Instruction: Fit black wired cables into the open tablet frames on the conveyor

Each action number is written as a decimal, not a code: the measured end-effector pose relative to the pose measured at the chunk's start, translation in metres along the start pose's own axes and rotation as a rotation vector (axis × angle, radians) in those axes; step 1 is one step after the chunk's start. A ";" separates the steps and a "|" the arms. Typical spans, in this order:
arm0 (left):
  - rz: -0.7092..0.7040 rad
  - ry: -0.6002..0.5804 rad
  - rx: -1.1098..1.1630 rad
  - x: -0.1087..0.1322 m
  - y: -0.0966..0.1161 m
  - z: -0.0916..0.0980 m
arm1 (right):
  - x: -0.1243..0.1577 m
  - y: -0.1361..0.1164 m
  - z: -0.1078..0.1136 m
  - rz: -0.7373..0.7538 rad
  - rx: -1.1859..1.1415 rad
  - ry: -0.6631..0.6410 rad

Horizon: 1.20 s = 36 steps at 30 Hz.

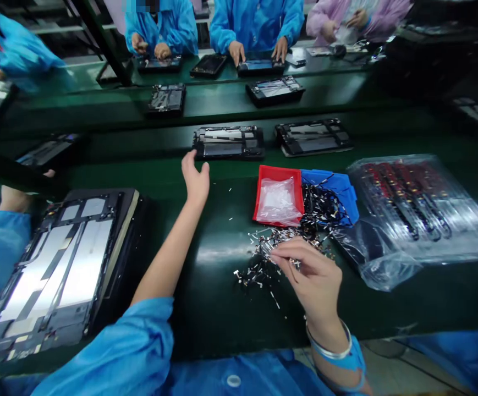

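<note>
My left hand (196,179) reaches out with thumb and fingers apart, its fingertips at the near left corner of an opened tablet (228,144) in a black tray. Whether it touches the corner I cannot tell. My right hand (315,272) is closed in a pinch over a heap of small cable pieces (259,269) on the green bench; what the fingertips hold is too small to make out. Behind the heap stand a red bin (280,173) with a clear bag of small white pieces (279,199) and a blue bin (351,195) full of thin black cables (323,204).
A large opened tablet (63,258) lies on a stack at my left. Another opened tablet (315,136) rests on the far strip. Clear plastic packs of cables (416,203) lie at right. A dark post (11,170) crosses the left side. Co-workers in blue sleeves (255,25) work opposite.
</note>
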<state>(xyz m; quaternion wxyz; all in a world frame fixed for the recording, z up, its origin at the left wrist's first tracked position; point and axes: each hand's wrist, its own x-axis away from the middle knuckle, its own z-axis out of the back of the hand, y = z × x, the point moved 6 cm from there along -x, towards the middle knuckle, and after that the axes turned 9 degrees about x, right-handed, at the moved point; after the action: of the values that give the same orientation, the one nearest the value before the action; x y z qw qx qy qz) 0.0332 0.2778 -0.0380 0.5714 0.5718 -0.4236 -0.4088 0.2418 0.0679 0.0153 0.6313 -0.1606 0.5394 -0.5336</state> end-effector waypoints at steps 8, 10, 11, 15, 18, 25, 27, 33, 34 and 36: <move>0.387 0.108 0.007 -0.101 -0.005 -0.012 | 0.001 -0.012 0.000 0.097 0.098 -0.032; 0.473 0.084 0.037 -0.104 -0.007 -0.013 | 0.002 -0.012 0.000 0.100 0.098 -0.041; 0.503 0.072 0.056 -0.103 -0.008 -0.013 | 0.002 -0.012 0.000 0.102 0.096 -0.045; 0.536 0.012 0.190 -0.095 -0.003 -0.016 | 0.005 -0.012 0.000 0.120 0.095 -0.039; 0.476 0.000 0.308 -0.088 0.010 -0.015 | 0.007 -0.012 0.000 0.126 0.114 -0.043; 0.375 -0.071 0.476 -0.069 0.035 -0.063 | 0.012 -0.015 0.003 0.165 0.163 -0.048; 0.400 -0.136 0.485 -0.063 0.031 -0.102 | 0.012 -0.014 0.003 0.168 0.180 -0.049; 0.497 -0.284 0.409 -0.050 0.002 -0.211 | 0.010 -0.005 -0.001 0.127 0.284 -0.032; 0.503 -0.295 0.382 -0.049 -0.003 -0.219 | 0.010 -0.004 -0.002 0.125 0.289 -0.038; 0.506 -0.290 0.310 -0.051 -0.010 -0.226 | 0.011 -0.004 -0.003 0.125 0.285 -0.055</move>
<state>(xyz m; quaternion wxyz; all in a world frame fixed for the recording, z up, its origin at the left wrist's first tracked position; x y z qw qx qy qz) 0.2326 0.3959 -0.0457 0.4949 0.4643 -0.6863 -0.2617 0.2359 0.0582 0.0115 0.6941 -0.0501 0.4499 -0.5597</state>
